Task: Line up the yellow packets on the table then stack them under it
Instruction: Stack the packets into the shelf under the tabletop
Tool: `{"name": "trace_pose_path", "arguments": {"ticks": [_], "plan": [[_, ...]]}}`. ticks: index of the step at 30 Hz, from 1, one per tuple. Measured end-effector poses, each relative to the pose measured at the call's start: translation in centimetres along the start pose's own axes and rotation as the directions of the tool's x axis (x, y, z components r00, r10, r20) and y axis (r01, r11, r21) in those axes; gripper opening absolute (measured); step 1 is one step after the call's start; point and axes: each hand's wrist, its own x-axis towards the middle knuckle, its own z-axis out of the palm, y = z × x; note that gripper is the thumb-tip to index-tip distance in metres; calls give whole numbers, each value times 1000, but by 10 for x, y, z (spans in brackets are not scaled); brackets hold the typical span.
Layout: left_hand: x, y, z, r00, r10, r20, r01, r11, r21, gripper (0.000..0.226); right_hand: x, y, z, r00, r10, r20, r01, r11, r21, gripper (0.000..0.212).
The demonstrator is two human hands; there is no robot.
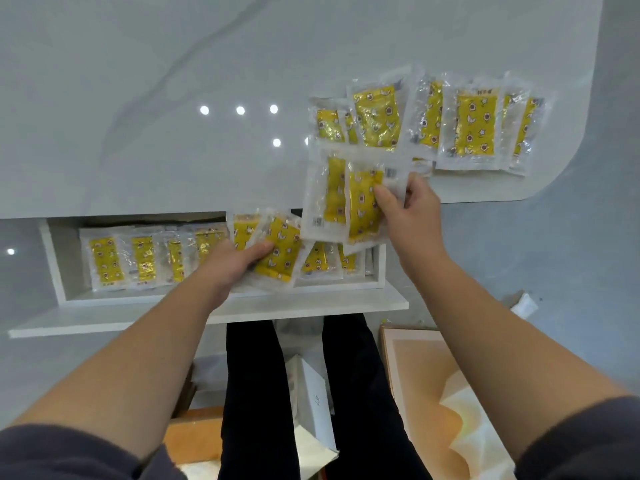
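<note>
Several yellow packets in clear wrap (474, 124) lie in an overlapping row on the white table (173, 98) at the right. My right hand (412, 216) pinches two overlapping packets (346, 199) above the table's front edge. Below the tabletop, a white shelf compartment (55, 268) holds a row of upright packets (138, 259). My left hand (232, 261) grips one tilted packet (280, 251) in front of that row, thumb on its face. Further packets (322, 263) stand behind it at the shelf's right end.
The table's rounded corner (554, 174) is at the right. A white ledge (311, 306) juts out under the compartment. My legs (356, 393) are below, with a white box (315, 400) between them and an orange framed panel (433, 393) on the floor at the right.
</note>
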Motion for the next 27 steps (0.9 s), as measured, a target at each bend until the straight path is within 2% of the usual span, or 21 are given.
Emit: {"name": "trace_pose_path", "arguments": {"ticks": [1, 3, 4, 7, 10, 12, 15, 17, 18, 20, 22, 24, 27], "plan": [[4, -9, -1, 1000, -15, -21, 15, 1000, 0, 33, -5, 10, 3, 998, 25, 53, -24, 1000, -17, 19], [13, -24, 1, 997, -34, -66, 33, 999, -9, 36, -13, 32, 9, 987, 54, 151, -42, 996, -80, 40], [19, -31, 2, 996, -36, -77, 35, 999, -9, 36, -15, 43, 12, 980, 66, 186, -47, 993, -108, 40], [36, -44, 10, 994, -30, -104, 32, 999, 20, 36, -16, 75, 24, 967, 132, 220, -96, 981, -168, 16], [57, -56, 20, 988, -64, -142, 62, 998, -17, 68, -6, 106, 42, 964, 213, 160, -159, 942, -295, 10], [70, -62, 26, 986, -77, -148, 76, 997, -12, 70, 4, 127, 54, 976, 204, 80, -156, 903, -401, 14], [85, -67, 30, 980, -34, -197, 59, 991, 122, 76, 15, 142, 69, 980, 199, -4, -168, 818, -551, 5], [88, -70, 27, 972, -3, -234, 40, 988, 152, 84, 18, 144, 76, 982, 181, -49, -175, 786, -593, 13], [88, -71, 24, 970, 1, -244, 35, 989, 144, 83, 17, 142, 78, 985, 158, -64, -164, 777, -608, 14], [82, -70, 17, 970, 54, -239, -17, 988, 156, 69, 11, 134, 78, 991, 103, -83, -132, 774, -619, 2], [75, -70, 3, 969, 118, -219, -73, 976, 204, 64, 1, 125, 76, 993, 74, -87, -112, 795, -597, 10], [70, -72, -16, 964, 153, -217, -95, 961, 259, 62, -11, 114, 77, 999, 40, -26, -48, 833, -552, 13], [68, -75, -54, 939, 215, -269, -123, 939, 321, 42, -21, 101, 91, 994, 21, 106, 30, 890, -456, 7]]}}
